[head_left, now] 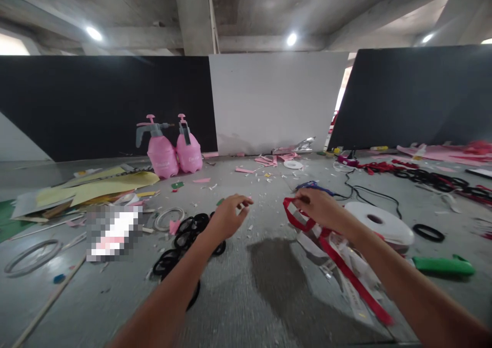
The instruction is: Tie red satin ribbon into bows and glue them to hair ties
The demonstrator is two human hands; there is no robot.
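My right hand pinches a red ribbon near one end, where it bends into a loop. The rest of the ribbon trails down toward me, passing over white and clear scraps. Left of it, my left hand hovers with fingers apart and nothing in them. Beneath and beside that forearm lies a pile of black rings, partly hidden by the arm. A white ribbon roll lies flat just past my right wrist. Behind my right hand is a blue tool, mostly covered.
Two pink spray bottles stand at the back left beside yellow sheets. A green-handled object and a single black ring lie at right. A thin stick crosses the front left. Upright boards line the back.
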